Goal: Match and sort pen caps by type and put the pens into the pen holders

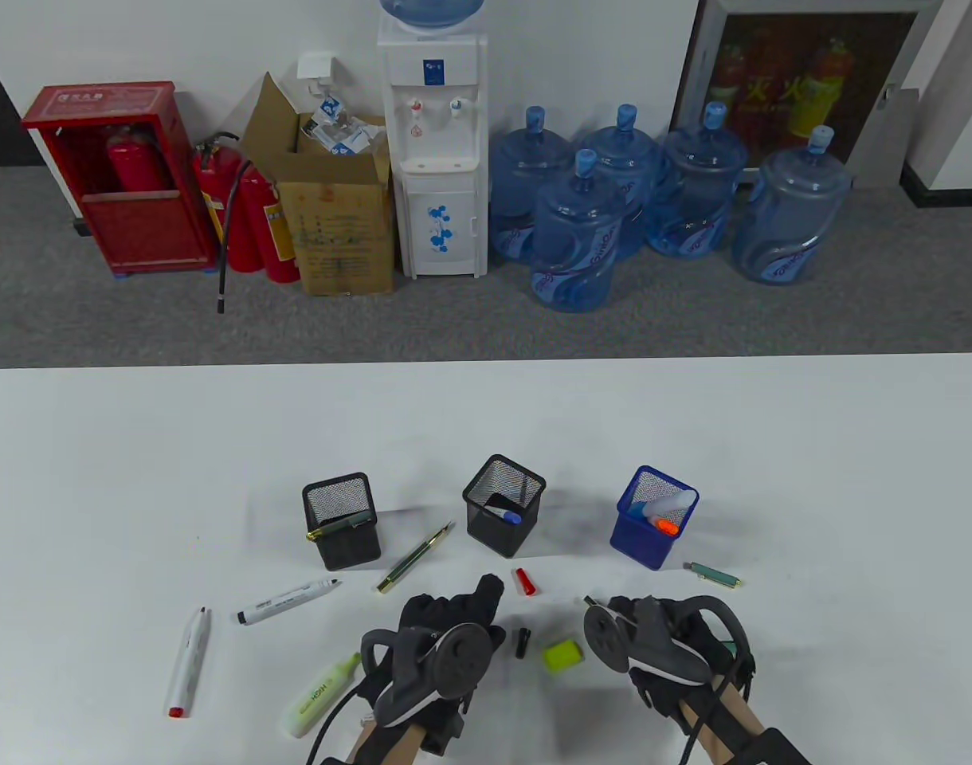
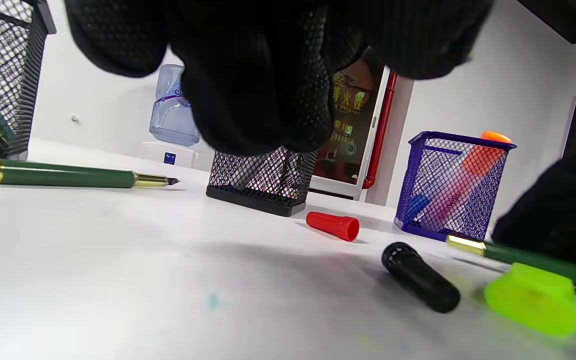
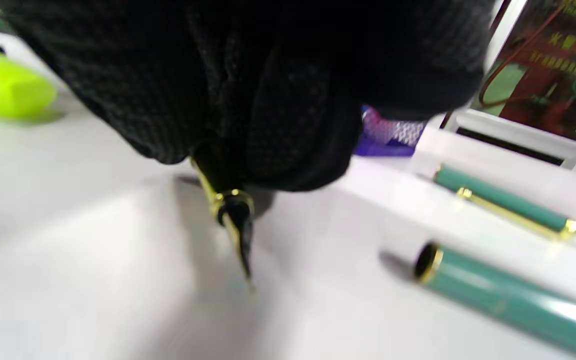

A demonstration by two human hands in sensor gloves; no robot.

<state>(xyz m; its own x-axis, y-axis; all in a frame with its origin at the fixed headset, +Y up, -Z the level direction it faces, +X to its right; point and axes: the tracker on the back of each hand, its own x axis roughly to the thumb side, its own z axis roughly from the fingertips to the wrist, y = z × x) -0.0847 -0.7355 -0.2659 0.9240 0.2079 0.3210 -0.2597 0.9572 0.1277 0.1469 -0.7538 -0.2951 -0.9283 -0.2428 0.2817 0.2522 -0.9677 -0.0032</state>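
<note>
Right hand is pinching an uncapped green fountain pen between curled fingers, nib angled down at the white table and hovering just off it or barely touching, can't tell which. Landmark for everything below: the middle black mesh holder.

Left hand is sitting in front of that holder, slightly left, fingers reaching forward and loosely bent, holding nothing as far as I'm seeing.

- Red cap is lying just in front of the holder.
- Small black cap and lime-green cap are lying further in front, between the two hands.
- Second green pen with gold trim, uncapped, is lying diagonally at the holder's front-left.
- Left black holder is standing well left of it, a green pen clipped across its front.
- Blue mesh holder is standing to its right, holding a white marker and an orange-tipped highlighter.
- Teal cap with gold clip is lying to the right, just past the blue holder; another teal cap is showing in the right wrist view, near the nib.
- Black-capped white marker, red-tipped white marker and lime highlighter are lying far front-left.
- The landmark holder itself is holding a blue-capped marker.
</note>
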